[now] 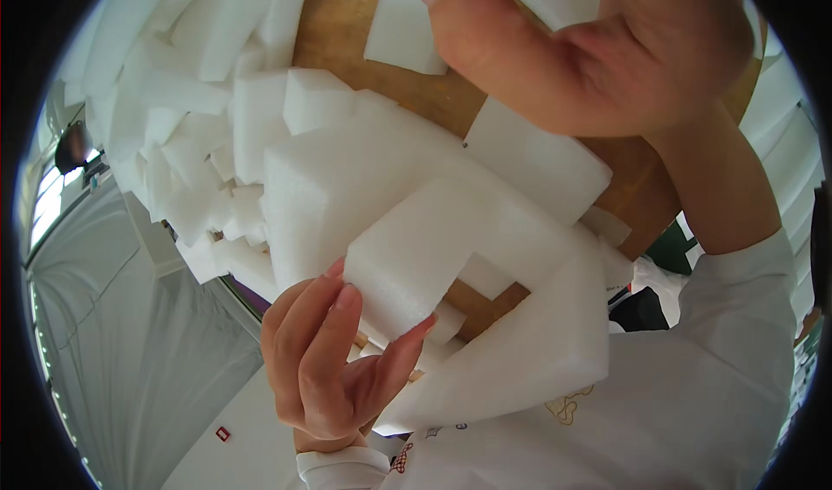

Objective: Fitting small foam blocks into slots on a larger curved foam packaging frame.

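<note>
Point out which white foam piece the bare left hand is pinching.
The white, angular foam piece near the centre, pinched by the left hand; the white foam blocks heaped at upper left lie untouched.

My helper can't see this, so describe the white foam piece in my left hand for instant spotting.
Start at the brown, wood-coloured tabletop, with the heap of white foam blocks along the picture's upper left. Below it, left of centre, is your bare left hand. The white, square-edged foam piece is the one it pinches between thumb and fingers; neighbouring blocks lie outside its grip.
</note>
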A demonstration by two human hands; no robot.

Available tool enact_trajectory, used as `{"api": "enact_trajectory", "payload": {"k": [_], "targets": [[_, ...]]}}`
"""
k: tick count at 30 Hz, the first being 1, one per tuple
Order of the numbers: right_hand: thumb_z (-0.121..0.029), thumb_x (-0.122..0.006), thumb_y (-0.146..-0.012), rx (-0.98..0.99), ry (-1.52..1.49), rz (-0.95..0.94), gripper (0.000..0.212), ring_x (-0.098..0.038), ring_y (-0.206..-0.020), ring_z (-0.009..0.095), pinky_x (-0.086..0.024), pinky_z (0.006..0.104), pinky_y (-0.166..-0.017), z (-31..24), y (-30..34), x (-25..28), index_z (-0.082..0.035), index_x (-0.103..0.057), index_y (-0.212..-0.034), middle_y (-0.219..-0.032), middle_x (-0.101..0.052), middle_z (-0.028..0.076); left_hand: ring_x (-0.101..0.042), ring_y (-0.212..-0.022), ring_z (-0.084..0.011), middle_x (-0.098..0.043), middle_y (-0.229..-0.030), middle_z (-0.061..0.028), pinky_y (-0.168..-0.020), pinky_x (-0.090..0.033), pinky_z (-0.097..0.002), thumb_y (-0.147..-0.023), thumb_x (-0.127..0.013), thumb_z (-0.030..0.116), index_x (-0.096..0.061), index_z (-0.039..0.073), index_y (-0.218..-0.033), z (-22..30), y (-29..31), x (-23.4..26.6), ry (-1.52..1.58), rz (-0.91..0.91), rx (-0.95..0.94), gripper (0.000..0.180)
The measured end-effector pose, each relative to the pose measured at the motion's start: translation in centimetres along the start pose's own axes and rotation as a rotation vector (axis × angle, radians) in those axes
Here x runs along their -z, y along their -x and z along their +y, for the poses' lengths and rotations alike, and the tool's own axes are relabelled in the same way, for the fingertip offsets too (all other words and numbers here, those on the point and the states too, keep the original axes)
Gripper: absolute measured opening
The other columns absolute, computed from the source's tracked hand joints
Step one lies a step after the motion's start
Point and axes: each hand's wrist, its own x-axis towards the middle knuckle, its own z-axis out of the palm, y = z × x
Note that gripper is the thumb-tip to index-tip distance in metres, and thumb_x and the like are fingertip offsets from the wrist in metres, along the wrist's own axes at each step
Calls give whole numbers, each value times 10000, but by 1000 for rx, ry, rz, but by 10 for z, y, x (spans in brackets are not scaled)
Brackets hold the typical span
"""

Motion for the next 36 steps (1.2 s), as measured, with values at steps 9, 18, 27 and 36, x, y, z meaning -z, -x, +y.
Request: {"api": "enact_trajectory", "payload": {"k": [9, 18, 27, 36], "targets": [[-30, -586, -821, -120, 32, -211, 98, -483, -533, 168, -430, 260, -523, -26, -4, 5, -61, -616, -909, -702, -586, 18, -632, -872, -261, -661, -1054, -147, -744, -554, -322, -718, -848, 185, -602, 37, -1085, 0, -4, -3, -62, -4, 14, 466], [-55, -589, -823, -221, 56, -429, 57, -492, -551, 177, -426, 271, -560, -29, -6, 9, -71, -598, -878, -703, -582, 16, -637, -871, -256, -661, -1043, -145, -735, -559, -323, -714, -857, 188, -611, 39, -1068, 2, -8, -4, -107, 14, 17, 456], [-79, -592, -825, -332, 86, -643, 24, -501, -570, 185, -421, 282, -597, -35, -4, 26, -82, -580, -846, -705, -578, 15, -641, -864, -255, -664, -1015, -152, -723, -557, -319, -723, -847, 189, -631, 29, -1043, 1, -10, -8, -131, 27, -8, 418], [-102, -602, -817, -392, 130, -815, 48, -502, -578, 200, -418, 293, -626, -17, -12, 18, -91, -559, -799, -689, -567, 15, -642, -880, -258, -669, -1008, -154, -753, -556, -332, -743, -836, 225, -642, 24, -1064, 6, -12, -3, -131, 38, -22, 426]]}}
